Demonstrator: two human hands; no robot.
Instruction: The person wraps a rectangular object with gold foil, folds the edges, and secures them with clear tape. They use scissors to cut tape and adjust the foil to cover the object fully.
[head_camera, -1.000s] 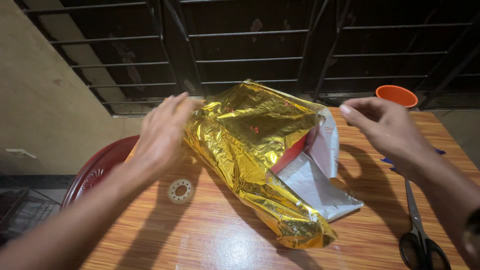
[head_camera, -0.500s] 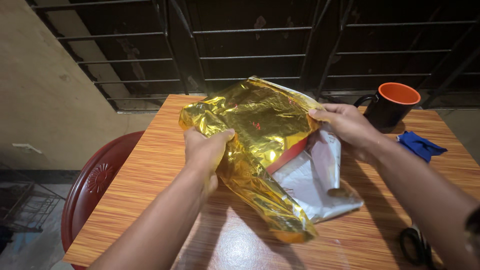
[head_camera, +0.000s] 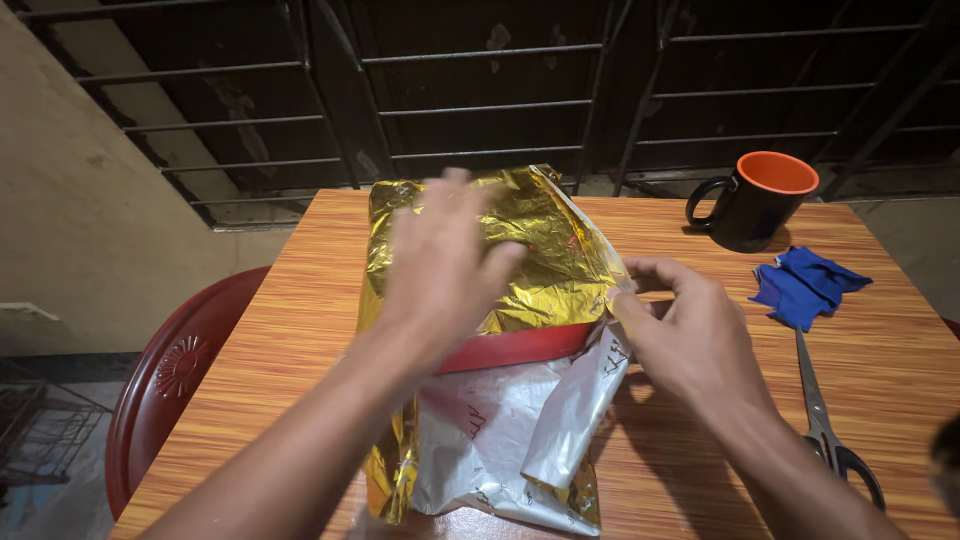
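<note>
Evidently mid-wrap. Gold foil sheet (head_camera: 550, 260) draped over a red box (head_camera: 520, 347) at the centre of the frame, on the wooden table (head_camera: 300, 330), with the sheet's white underside (head_camera: 500, 430) spilling toward the lower edge of the picture. Left hand (head_camera: 445, 255) laid flat and open on top of the foil, fingers spread, somewhat blurred, pressing the sheet down onto the box. Right hand (head_camera: 690, 345) at the foil's right border, thumb and fingertips closed in a pinch on the crinkled edge just beside the box corner.

Judged from this: the smoothing-and-folding stage, top face covered, near flap loose and uncreased. Further folding calls for a firm hold-down from the flat palm and a taut pull along the pinched edge, since thin foil looks likely to tear or spring back.

Far edge of the table close behind the box, right under the dark window grille (head_camera: 480, 100); little room there. Bare wood at the left of the frame, up to the table's left edge, with a red chair (head_camera: 170, 380) beyond it. Right side more crowded: black mug (head_camera: 752, 200) with orange inside at upper right, blue cloth (head_camera: 805, 285) below it, scissors (head_camera: 825, 420) at lower right, all well apart from the foil but within an elbow's sweep.
</note>
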